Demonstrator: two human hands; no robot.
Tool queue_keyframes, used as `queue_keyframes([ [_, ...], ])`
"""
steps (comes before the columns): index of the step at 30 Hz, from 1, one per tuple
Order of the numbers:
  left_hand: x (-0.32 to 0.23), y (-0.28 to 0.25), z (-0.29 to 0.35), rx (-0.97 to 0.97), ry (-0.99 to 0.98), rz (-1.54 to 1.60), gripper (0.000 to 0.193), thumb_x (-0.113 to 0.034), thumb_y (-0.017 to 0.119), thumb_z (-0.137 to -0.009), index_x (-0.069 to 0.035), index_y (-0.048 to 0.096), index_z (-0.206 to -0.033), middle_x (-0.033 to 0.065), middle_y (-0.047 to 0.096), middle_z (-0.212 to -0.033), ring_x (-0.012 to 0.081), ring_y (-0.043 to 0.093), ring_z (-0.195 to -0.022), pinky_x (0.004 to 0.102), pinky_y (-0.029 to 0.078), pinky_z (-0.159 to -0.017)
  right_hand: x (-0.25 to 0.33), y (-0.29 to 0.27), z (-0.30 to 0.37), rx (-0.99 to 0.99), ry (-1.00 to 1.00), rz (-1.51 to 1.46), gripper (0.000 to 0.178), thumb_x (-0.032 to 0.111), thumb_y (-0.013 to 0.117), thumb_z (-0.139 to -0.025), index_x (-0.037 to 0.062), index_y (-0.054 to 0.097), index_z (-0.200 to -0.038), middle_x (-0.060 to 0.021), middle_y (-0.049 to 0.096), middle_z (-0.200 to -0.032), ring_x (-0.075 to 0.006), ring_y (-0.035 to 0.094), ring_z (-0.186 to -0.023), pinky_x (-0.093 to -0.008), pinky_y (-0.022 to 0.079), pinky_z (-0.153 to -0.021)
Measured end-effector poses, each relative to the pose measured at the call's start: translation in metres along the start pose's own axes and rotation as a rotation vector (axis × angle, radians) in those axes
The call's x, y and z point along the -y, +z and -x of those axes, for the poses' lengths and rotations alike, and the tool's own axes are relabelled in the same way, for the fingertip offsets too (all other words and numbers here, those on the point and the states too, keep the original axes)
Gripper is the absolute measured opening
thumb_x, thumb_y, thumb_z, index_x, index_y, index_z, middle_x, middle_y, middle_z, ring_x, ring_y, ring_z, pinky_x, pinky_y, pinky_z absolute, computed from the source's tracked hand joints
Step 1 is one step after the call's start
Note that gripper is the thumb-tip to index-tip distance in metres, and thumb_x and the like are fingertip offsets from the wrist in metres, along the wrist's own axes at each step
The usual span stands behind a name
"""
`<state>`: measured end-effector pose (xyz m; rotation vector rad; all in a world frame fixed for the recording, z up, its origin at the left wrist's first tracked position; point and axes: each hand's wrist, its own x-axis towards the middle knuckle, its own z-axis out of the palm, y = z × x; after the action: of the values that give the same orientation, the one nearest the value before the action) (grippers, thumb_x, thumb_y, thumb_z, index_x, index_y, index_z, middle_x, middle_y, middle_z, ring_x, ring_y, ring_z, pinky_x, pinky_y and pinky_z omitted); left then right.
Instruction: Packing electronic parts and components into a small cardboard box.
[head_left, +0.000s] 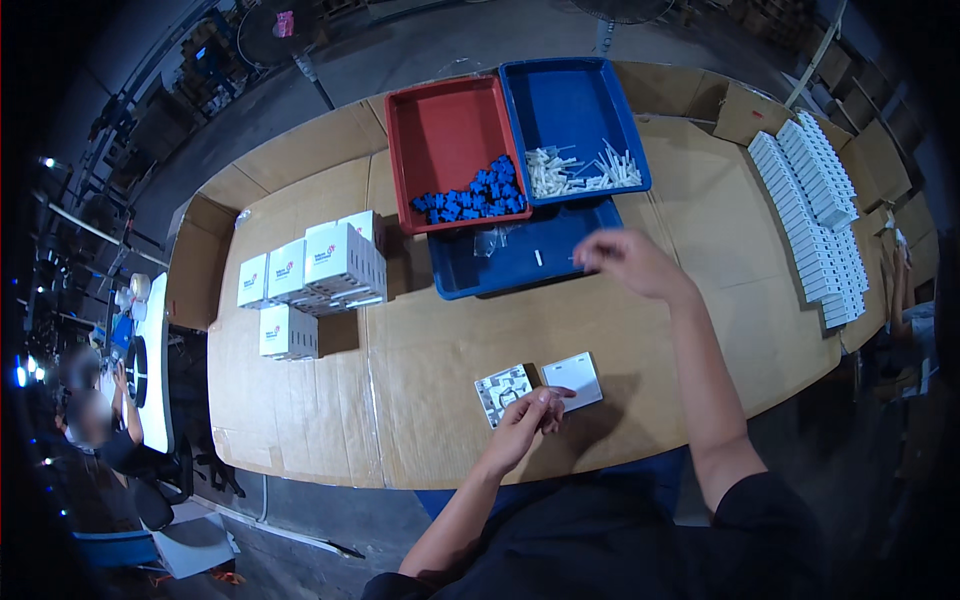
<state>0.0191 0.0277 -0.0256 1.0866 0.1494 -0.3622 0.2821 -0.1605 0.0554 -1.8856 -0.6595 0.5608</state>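
My left hand (pixel 528 418) is closed, fingers bunched, just over a square piece with a grey-and-white patterned face (pixel 496 389). Beside that piece lies a plain white square panel (pixel 578 376), partly covered by my fingertips. What the left fingers hold, if anything, is too small to make out. My right hand (pixel 638 262) is raised by the right end of the lower blue tray (pixel 462 277). Its thumb and finger are pinched together, and I cannot make out what is between them. One small white stick-like piece (pixel 538 257) and a clear plastic bag (pixel 490 240) lie in that tray.
Behind stand a red bin (pixel 447 125) with blue plastic pieces (pixel 480 195) and a blue bin (pixel 568 100) with white pieces (pixel 585 174). White boxes (pixel 332 255) are stacked at left, white units (pixel 815 225) in rows at right. Cardboard walls edge the table. People sit at both sides.
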Motion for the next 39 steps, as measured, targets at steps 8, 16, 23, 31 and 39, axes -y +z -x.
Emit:
queue_keyframes([
  [8,0.003,-0.003,-0.005,0.138,-0.140,0.075,0.053,-0.040,0.032,-0.115,-0.002,0.064,-0.133,0.0006,0.057,-0.093,0.0102,0.052,-0.083,0.0266,0.047,-0.080,-0.031,-0.059,-0.158,-0.413,-0.145,0.690,0.018,0.020,0.066,-0.097,0.0081,0.075,-0.105,-0.0122,0.071,-0.105,-0.0329,0.069,-0.101,-0.0423,0.055,-0.087],
  [16,-0.010,-0.012,-0.011,0.140,-0.158,0.037,0.049,-0.039,0.035,-0.115,-0.004,0.065,-0.134,0.0015,0.063,-0.100,0.0118,0.057,-0.090,0.0286,0.048,-0.089,-0.043,-0.056,-0.191,-0.293,-0.175,0.959,0.010,0.017,0.068,-0.092,0.0103,0.073,-0.097,-0.0082,0.065,-0.103,-0.0301,0.067,-0.104,-0.0455,0.055,-0.087],
  [23,-0.030,-0.011,-0.015,0.086,-0.052,0.260,0.047,-0.034,0.049,-0.108,0.003,0.061,-0.135,0.0063,0.067,-0.106,0.0181,0.062,-0.096,0.0337,0.049,-0.095,-0.041,-0.072,-0.181,-0.250,-0.160,0.876,0.011,0.015,0.068,-0.094,0.0039,0.070,-0.094,-0.0115,0.067,-0.106,-0.0330,0.067,-0.104,-0.0450,0.053,-0.090],
  [31,-0.065,-0.011,-0.028,0.069,0.002,0.683,0.054,-0.043,0.044,-0.110,0.004,0.058,-0.132,0.0018,0.055,-0.090,0.0121,0.045,-0.071,0.0314,0.042,-0.075,-0.009,-0.058,-0.085,-0.380,-0.166,0.016,0.012,0.009,0.075,-0.092,0.0025,0.071,-0.101,-0.0002,0.070,-0.088,-0.0082,0.063,-0.080,-0.0245,0.051,-0.074],
  [39,-0.077,0.001,-0.024,0.020,-0.045,0.622,0.059,-0.044,0.046,-0.110,0.004,0.053,-0.144,0.0058,0.064,-0.115,0.0175,0.061,-0.096,0.0387,0.051,-0.091,0.027,0.058,0.039,-0.133,-0.014,-0.629,0.010,0.003,0.073,-0.093,0.0024,0.072,-0.104,0.0021,0.069,-0.090,-0.0024,0.055,-0.074,-0.0208,0.044,-0.065],
])
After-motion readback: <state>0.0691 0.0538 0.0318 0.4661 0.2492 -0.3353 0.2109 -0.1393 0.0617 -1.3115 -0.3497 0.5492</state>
